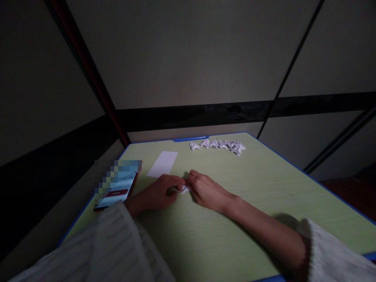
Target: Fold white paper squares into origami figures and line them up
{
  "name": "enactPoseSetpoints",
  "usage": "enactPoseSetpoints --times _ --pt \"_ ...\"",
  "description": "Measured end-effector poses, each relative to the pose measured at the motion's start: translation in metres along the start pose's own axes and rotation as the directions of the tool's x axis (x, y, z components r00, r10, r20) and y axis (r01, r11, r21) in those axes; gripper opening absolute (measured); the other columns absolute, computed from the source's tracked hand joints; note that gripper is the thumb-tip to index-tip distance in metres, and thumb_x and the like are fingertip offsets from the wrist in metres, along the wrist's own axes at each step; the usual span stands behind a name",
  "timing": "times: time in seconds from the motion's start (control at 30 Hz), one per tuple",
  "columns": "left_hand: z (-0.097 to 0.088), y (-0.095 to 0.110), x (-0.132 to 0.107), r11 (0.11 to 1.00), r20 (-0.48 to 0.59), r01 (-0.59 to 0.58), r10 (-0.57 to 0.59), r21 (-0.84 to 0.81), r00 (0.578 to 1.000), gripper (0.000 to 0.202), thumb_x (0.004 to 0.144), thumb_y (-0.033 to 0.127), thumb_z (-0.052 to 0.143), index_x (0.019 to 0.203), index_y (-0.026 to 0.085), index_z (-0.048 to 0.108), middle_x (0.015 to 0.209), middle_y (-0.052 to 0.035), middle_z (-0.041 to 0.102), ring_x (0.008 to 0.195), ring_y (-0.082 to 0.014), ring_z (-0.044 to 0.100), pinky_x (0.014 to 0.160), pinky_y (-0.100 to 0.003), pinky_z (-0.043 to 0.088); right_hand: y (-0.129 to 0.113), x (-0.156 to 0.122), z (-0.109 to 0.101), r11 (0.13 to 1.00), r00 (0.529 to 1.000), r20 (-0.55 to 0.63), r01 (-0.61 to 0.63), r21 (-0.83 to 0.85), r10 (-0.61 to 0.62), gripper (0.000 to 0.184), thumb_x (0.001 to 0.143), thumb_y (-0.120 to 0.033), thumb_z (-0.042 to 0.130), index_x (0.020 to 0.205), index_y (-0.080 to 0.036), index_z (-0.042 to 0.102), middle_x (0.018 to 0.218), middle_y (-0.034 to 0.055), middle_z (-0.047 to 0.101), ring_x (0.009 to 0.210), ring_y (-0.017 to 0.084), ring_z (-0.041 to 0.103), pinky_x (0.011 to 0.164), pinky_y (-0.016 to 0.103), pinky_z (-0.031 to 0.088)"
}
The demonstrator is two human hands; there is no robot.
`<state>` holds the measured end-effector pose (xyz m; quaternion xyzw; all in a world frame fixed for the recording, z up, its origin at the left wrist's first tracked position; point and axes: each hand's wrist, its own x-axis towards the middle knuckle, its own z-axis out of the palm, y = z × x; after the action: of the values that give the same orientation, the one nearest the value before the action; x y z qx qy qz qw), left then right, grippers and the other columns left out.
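Note:
Between my two hands is a small piece of folded white paper (pixel 184 189), close to the table top. My left hand (pixel 163 192) pinches its left side with thumb and forefinger. From the other side my right hand (pixel 204 190) closes on it, its fingers curled and touching near the left fingertips. Most of the folded paper is hidden behind the fingers, so its exact shape cannot be made out. Beyond my left hand a flat white sheet of paper (pixel 163 163) lies on the table. Several small folded paper figures (pixel 222 145) sit in a row toward the far edge.
The pale green table (pixel 241 176) has a blue rim. A phone or tablet (pixel 117 186) with a lit screen and dark red edge lies at the left, beside my left wrist. Large cabinet panels (pixel 190 55) with a black band stand right behind the table.

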<state>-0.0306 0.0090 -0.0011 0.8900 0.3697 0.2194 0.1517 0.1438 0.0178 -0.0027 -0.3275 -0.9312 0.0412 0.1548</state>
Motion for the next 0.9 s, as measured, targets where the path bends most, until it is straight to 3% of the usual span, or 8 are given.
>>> enactPoseSetpoints --times 0.13,0.43,0.53,0.67,0.8,0.9 --pt "0.0 0.0 -0.003 0.998 0.035 -0.004 0.002 0.066 0.999 0.036 0.062 0.004 0.043 0.093 0.017 0.056 0.096 -0.0031 0.062 0.089 -0.0156 0.054 0.081 -0.028 0.04 0.0 0.0 0.004 1.0 1.0 -0.024 -0.013 0.003 0.013 0.014 0.075 -0.008 0.037 0.081 -0.01 0.049 0.078 0.0073 0.048 0.068 0.013 0.046 0.066 0.022 0.038" --pt "0.002 0.003 -0.005 0.97 0.183 -0.14 0.103 0.199 0.978 0.038 0.072 0.003 0.036 0.104 0.015 0.053 0.114 -0.0095 0.051 0.105 -0.0173 0.045 0.091 -0.031 0.035 0.007 -0.004 0.006 0.989 0.992 -0.006 -0.129 -0.076 0.129 0.019 0.082 -0.03 0.033 0.089 -0.018 0.046 0.087 0.0077 0.046 0.079 0.02 0.044 0.065 0.032 0.035" --pt "0.001 0.01 -0.005 0.959 0.211 -0.145 0.093 0.244 0.973 0.036 0.074 0.003 0.034 0.104 0.012 0.051 0.115 -0.0114 0.049 0.108 -0.0173 0.042 0.093 -0.031 0.033 0.012 -0.004 0.004 0.979 0.98 0.001 -0.198 -0.043 0.198 0.025 0.08 -0.04 0.034 0.088 -0.019 0.045 0.089 0.0074 0.045 0.082 0.02 0.043 0.065 0.033 0.034" --pt "0.0 0.012 -0.006 0.968 0.198 -0.116 0.072 0.221 0.978 0.036 0.075 0.003 0.034 0.104 0.016 0.051 0.114 -0.0077 0.049 0.107 -0.0161 0.044 0.093 -0.03 0.033 0.018 -0.004 0.002 0.969 0.969 0.004 -0.248 0.011 0.248 0.029 0.077 -0.046 0.039 0.085 -0.02 0.046 0.088 0.0063 0.045 0.082 0.02 0.043 0.065 0.032 0.033" --pt "0.003 0.005 -0.009 0.984 0.149 -0.083 0.059 0.16 0.987 0.035 0.073 0.004 0.036 0.1 0.016 0.054 0.129 -0.0066 0.035 0.115 -0.0171 0.035 0.095 -0.03 0.029 0.022 -0.003 0.005 0.976 0.977 -0.082 -0.189 0.111 0.198 0.023 0.075 -0.041 0.046 0.074 -0.018 0.048 0.082 0.0045 0.047 0.079 0.018 0.044 0.065 0.029 0.034" --pt "0.004 0.002 -0.009 0.986 0.148 -0.081 0.059 0.144 0.987 0.031 0.075 0.009 0.037 0.102 0.013 0.052 0.126 -0.0101 0.039 0.116 -0.0166 0.033 0.096 -0.03 0.028 0.025 -0.004 0.006 0.971 0.987 -0.14 -0.046 0.235 0.08 0.013 0.075 -0.028 0.05 0.072 -0.016 0.049 0.076 0.0031 0.047 0.074 0.014 0.045 0.064 0.024 0.035"
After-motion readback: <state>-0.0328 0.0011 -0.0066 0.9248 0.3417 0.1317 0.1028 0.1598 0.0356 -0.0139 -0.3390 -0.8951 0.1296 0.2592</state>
